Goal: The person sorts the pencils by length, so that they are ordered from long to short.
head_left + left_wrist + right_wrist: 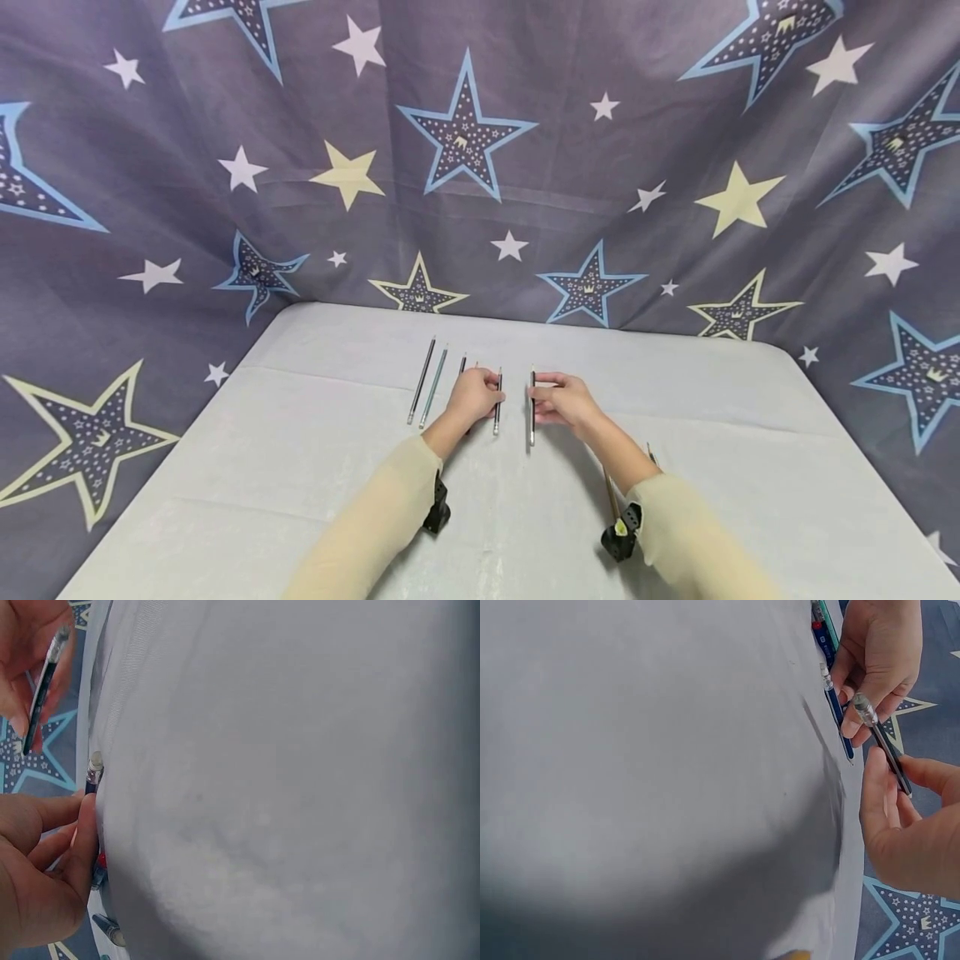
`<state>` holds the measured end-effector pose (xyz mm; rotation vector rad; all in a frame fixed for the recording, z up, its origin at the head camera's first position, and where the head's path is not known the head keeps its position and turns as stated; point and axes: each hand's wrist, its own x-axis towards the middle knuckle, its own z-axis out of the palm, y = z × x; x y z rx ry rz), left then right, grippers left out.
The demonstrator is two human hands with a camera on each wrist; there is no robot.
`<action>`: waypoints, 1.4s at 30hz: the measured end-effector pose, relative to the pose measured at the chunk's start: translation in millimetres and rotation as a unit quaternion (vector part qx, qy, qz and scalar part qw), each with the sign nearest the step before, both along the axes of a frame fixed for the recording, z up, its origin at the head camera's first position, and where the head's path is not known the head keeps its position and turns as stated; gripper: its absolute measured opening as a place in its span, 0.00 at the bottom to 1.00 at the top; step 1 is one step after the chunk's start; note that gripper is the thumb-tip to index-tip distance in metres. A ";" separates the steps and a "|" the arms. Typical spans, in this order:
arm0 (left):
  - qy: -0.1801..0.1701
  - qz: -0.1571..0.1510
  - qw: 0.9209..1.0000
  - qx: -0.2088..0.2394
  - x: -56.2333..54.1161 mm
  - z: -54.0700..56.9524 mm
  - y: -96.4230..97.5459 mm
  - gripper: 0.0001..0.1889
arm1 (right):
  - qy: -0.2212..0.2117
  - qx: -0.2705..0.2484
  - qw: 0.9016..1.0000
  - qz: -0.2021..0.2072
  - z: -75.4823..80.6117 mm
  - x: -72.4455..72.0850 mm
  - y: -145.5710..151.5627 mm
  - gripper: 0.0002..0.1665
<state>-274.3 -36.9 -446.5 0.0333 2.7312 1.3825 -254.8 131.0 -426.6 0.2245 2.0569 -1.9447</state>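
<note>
My left hand (472,395) pinches a dark pencil (498,408) with an eraser end toward me; in the left wrist view the pencil's silver ferrule (94,776) shows above the fingertips. To its right, my right hand (567,400) holds a black pencil (532,408) between thumb and fingers, raised over the table with its shadow beneath. Left of the left hand lie a black pencil (422,382) and a teal pencil (434,387), roughly parallel. More pencils, one dark (462,363), are partly hidden behind the left hand.
A white cloth covers the table (262,467). Under the right forearm lies a brownish pencil (611,492), with a dark-tipped one (651,454) beyond the arm. A star-patterned curtain (510,167) hangs along the back and sides. Each wrist carries a black camera (437,505).
</note>
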 end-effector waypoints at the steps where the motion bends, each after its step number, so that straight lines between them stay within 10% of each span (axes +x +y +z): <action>1: -0.001 0.002 1.000 -0.001 -0.1 0.1 0.2 0.14 | 0.001 0.000 1.000 -0.001 -0.5 -1.0 -1.0 0.28; 42: -0.014 0.002 1.000 -0.008 0.6 4.7 3.3 0.15 | 0.021 0.054 0.998 -0.033 -19.1 -23.5 -27.2 0.24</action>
